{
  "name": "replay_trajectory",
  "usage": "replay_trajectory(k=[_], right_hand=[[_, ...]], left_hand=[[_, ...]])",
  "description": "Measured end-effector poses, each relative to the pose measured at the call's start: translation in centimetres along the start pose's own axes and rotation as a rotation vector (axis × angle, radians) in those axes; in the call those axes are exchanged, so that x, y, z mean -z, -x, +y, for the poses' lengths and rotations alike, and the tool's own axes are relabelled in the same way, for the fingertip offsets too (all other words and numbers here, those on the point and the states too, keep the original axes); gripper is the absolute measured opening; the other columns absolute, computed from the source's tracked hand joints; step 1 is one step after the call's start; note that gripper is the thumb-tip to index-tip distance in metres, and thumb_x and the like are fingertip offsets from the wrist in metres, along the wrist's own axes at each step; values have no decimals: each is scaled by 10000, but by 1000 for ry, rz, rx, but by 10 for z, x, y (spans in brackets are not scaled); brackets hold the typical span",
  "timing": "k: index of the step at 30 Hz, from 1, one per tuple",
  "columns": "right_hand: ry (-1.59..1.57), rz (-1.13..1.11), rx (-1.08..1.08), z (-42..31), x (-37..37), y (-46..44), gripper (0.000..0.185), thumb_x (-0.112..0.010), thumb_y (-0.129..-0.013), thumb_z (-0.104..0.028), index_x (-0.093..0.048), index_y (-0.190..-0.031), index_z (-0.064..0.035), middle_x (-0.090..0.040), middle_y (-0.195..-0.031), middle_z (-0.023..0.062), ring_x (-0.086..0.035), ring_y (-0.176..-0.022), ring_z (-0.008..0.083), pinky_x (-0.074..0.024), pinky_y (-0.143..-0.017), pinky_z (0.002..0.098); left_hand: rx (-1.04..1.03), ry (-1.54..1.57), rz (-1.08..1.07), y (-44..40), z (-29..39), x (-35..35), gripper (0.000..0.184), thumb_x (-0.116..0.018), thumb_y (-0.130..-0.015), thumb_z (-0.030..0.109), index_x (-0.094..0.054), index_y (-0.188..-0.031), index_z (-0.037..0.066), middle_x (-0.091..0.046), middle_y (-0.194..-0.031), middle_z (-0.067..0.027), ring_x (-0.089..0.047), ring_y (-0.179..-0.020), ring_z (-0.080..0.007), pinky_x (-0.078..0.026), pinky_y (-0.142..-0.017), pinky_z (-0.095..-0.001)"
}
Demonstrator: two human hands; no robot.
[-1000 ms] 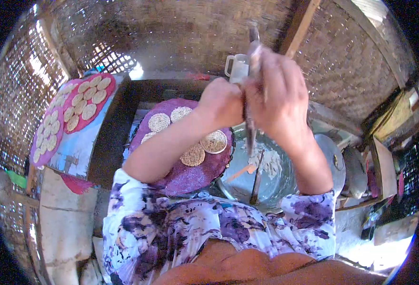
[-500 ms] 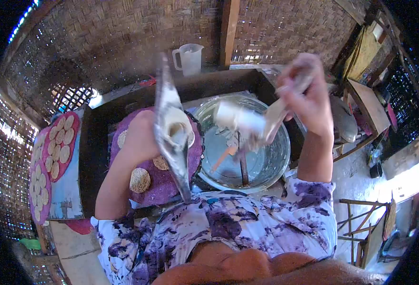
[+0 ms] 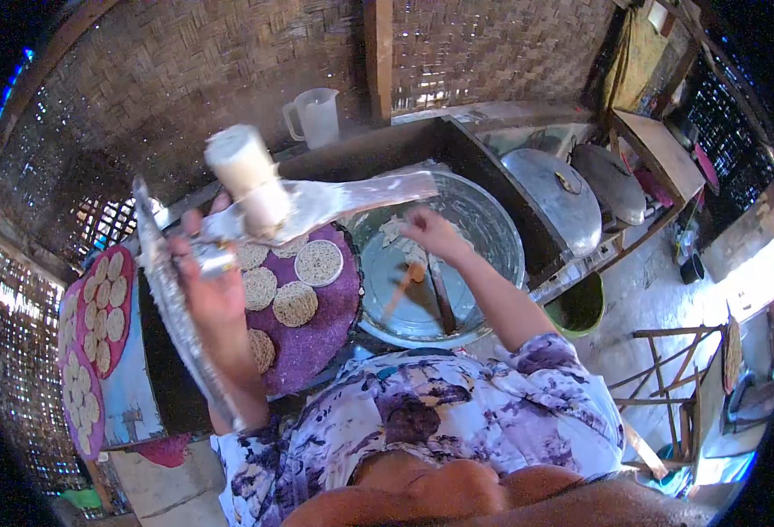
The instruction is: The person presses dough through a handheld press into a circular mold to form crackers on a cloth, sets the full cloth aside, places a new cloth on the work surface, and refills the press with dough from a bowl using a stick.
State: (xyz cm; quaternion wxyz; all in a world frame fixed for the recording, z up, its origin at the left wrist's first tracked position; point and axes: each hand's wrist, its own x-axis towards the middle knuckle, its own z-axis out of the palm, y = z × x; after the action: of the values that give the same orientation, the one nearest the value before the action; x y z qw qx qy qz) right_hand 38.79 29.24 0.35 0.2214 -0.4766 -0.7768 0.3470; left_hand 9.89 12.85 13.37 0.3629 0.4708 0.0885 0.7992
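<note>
left hand (image 3: 214,294) holds wooden pieces (image 3: 360,195); right hand (image 3: 435,235) at the dough (image 3: 393,231) inside a basin (image 3: 503,235)

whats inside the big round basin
The basin holds pale dough, a dark stick and an orange tool. The right hand hides some dough; what's under it can't be seen.

Changes in position. The paddle with its white cylinder (image 3: 251,180), formerly in the right hand (image 3: 432,235), now lies at the left hand (image 3: 216,299), above the purple mat's far edge. The long board (image 3: 176,307) has moved beyond the mat's left edge. The right hand has lowered to the dough (image 3: 393,232), inside the basin's far rim (image 3: 516,220).
</note>
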Motion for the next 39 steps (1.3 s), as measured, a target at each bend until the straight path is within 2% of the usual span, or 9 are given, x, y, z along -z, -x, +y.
replay_trajectory(k=[2, 4, 10, 13, 16, 20, 24, 34, 39], right_hand=[[546, -291, -270, 88, -42, -3, 628, -698, -632, -381, -470, -1022, 56, -568, -954, 230, -557, -910, 350, -441, -777, 394], [571, -373, -447, 102, -53, 19, 631, -661, -664, -305, -393, -1085, 82, -563, -953, 247, -555, -919, 353, -443, -773, 398], [463, -60, -527, 102, -45, 35, 556, -566, -679, -109, -331, -1155, 56, -560, -950, 249, -553, -922, 352, -445, -746, 421], [572, -147, -281, 102, 5, 28, 436, -494, -723, -69, -362, -1127, 29, -570, -897, 235, -566, -863, 357, -450, -698, 450], [647, -89, -378, 77, 40, 36, 452, -495, -729, -60, -359, -1154, 13, -578, -909, 224, -574, -853, 353, -455, -705, 444], [720, -74, -456, 105, 42, 35, 302, -503, -725, -67, -514, -1015, 14, -588, -898, 227, -582, -835, 358, -467, -715, 428], [710, -141, -408, 124, 22, 31, 194, -527, -708, -111, -610, -813, 30, -594, -863, 235, -586, -822, 360, -476, -715, 413], [398, -115, -614, 171, -41, 31, 237, -526, -719, -163, -612, -785, 48, -598, -797, 235, -594, -786, 348, -476, -695, 406], [538, -147, -453, 205, -60, 20, 299, -484, -780, -237, -624, -752, 26, -609, -768, 209, -604, -749, 327, -471, -681, 404]], left_hand=[[-9, 87, -23, 4, 10, 8, 289, -527, -815, 364, -547, -1028, 169, -468, -1206, -100, -422, -1129, -274, -286, -969, -477], [-3, 127, 152, 11, 17, 3, 276, -584, -781, 354, -494, -949, 154, -502, -1144, -66, -454, -1083, -312, -356, -915, -436], [-68, -39, 189, 24, 40, 3, 361, -559, -770, 444, -473, -976, 161, -458, -1082, -40, -409, -1093, -274, -305, -942, -429], [-114, -106, 227, 29, 58, 4, 398, -583, -746, 453, -464, -986, 158, -461, -1074, -43, -444, -1055, -249, -332, -931, -410], [-92, 34, -57, 32, 72, 25, 503, -479, -775, 525, -474, -1118, 157, -466, -1196, -94, -375, -1164, -254, -257, -995, -458], [-94, -86, 224, 26, 67, 9, 433, -599, -718, 483, -457, -998, 185, -436, -999, -6, -449, -1009, -197, -369, -896, -409], [-89, -107, 232, 20, 61, 10, 420, -610, -713, 479, -467, -975, 184, -409, -978, 4, -434, -1005, -189, -372, -888, -418], [-85, -53, 264, 42, 78, 22, 392, -625, -717, 448, -496, -975, 182, -423, -998, 2, -406, -1071, -219, -344, -932, -446], [-84, -1, 201, 37, 71, 18, 381, -619, -729, 436, -475, -965, 174, -418, -983, 5, -426, -1028, -206, -360, -908, -428]])
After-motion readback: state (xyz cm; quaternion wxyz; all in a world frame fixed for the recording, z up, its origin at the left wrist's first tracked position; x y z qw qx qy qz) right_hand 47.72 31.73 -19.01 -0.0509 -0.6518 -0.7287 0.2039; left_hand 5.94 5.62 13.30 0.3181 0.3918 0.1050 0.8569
